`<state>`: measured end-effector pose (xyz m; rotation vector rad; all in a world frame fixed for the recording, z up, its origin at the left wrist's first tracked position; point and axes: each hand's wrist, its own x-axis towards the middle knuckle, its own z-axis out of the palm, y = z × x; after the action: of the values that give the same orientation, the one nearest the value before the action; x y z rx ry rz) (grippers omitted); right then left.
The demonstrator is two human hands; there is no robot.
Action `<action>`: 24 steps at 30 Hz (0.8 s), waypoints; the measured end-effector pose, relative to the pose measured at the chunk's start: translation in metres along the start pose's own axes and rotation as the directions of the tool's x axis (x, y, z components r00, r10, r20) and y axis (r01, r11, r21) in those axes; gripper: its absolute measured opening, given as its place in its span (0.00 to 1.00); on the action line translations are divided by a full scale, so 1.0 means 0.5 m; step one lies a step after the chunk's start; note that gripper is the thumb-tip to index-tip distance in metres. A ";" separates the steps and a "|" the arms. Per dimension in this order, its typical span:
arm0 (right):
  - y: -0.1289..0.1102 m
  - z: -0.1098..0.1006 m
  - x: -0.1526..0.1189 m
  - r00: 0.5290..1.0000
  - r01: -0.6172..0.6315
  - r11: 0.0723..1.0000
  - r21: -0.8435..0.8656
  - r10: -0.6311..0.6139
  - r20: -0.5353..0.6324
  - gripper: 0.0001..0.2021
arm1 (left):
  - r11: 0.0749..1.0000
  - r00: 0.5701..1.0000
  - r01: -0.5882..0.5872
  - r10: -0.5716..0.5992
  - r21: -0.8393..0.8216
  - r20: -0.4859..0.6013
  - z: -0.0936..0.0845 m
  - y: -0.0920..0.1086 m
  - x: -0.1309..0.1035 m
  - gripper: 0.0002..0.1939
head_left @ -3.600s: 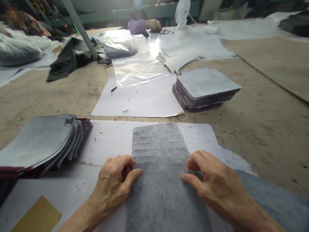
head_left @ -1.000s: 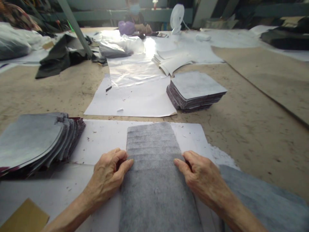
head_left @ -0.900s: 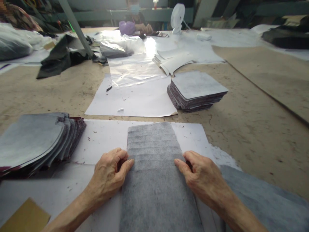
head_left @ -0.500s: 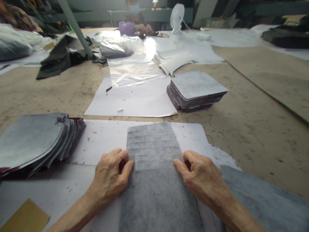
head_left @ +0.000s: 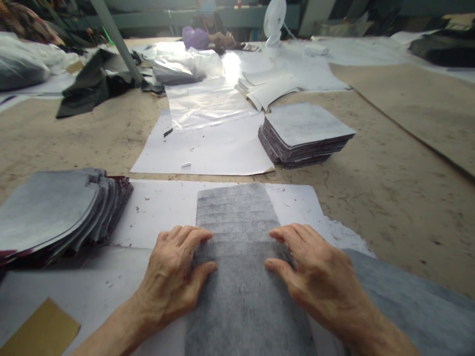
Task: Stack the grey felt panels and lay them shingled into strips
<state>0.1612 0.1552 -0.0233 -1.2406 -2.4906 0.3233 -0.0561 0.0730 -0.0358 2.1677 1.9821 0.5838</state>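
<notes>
Left hand (head_left: 172,269), right hand (head_left: 324,272): apart, both touching the creased grey panel (head_left: 241,296); I am spreading thumbs (head_left: 208,268) from forefingers (head_left: 202,235), closer earlier, apparently loosening a pinch.

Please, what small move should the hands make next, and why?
Perhaps pinch the grey cloth for another crease: the left hand and right hand are open at its opposite edges, and creases cross its far part, while the near part looks smoother.
</notes>
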 end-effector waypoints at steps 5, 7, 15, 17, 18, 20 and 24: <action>0.000 -0.001 0.011 0.959 -0.226 0.974 -0.032 0.228 0.169 0.08 | 0.984 0.972 0.167 -0.153 -0.063 0.178 -0.004 -0.002 0.024 0.10; -0.001 -0.005 0.005 0.937 -0.287 0.955 -0.073 0.296 0.184 0.08 | 0.974 0.956 0.222 -0.206 -0.052 0.210 -0.007 -0.002 0.027 0.11; -0.002 -0.010 -0.013 0.841 -0.507 0.859 0.071 0.475 0.260 0.14 | 0.912 0.895 0.396 -0.356 -0.111 0.268 -0.014 -0.009 0.005 0.16; -0.003 -0.007 -0.012 0.840 -0.519 0.850 0.094 0.486 0.244 0.14 | 0.904 0.895 0.408 -0.369 -0.128 0.253 -0.012 -0.011 0.005 0.16; -0.003 -0.006 -0.011 0.838 -0.525 0.845 0.107 0.490 0.242 0.14 | 0.903 0.896 0.409 -0.371 -0.133 0.244 -0.011 -0.011 0.005 0.15; -0.004 -0.005 -0.008 0.832 -0.537 0.833 0.136 0.496 0.248 0.14 | 0.901 0.900 0.407 -0.368 -0.152 0.232 -0.011 -0.010 0.008 0.14; -0.003 -0.005 -0.004 0.836 -0.540 0.822 0.180 0.498 0.233 0.13 | 0.893 0.906 0.403 -0.357 -0.201 0.228 -0.015 -0.006 0.016 0.14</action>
<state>0.1622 0.1532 -0.0210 -1.8377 -2.1069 0.8779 -0.0612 0.0801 -0.0284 1.5686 2.0333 0.5082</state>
